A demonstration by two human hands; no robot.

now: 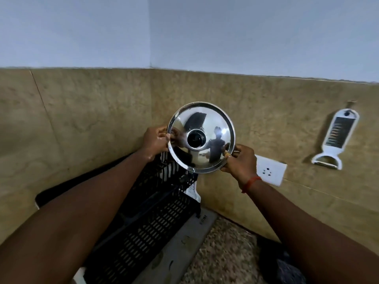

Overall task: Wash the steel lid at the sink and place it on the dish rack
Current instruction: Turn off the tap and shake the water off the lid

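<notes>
Up near the middle of the view, the round polished steel lid (201, 137) with its black centre knob (196, 138) is held in the air on edge, its shiny domed face turned toward the camera. Both hands pinch its rim: the left hand (155, 141) grips at about 9 o'clock on the lid, thumb on the front and fingers curled behind, while the right hand (240, 160) clamps the rim at about 4 o'clock. A red thread band (250, 182) circles the right wrist. Directly beneath the lid, toward 6 o'clock, stands the black slotted plastic dish rack (151, 212), set in the corner against the tan stone backsplash (92, 111) and resting on a grey drip tray (184, 242). The lid's lower edge hangs just above the rack's far end, whether touching it cannot be told. At 3 o'clock from the lid a white wall socket (269, 171) sits on the backsplash, and farther right hangs a white plastic grater-peeler (336, 140).
</notes>
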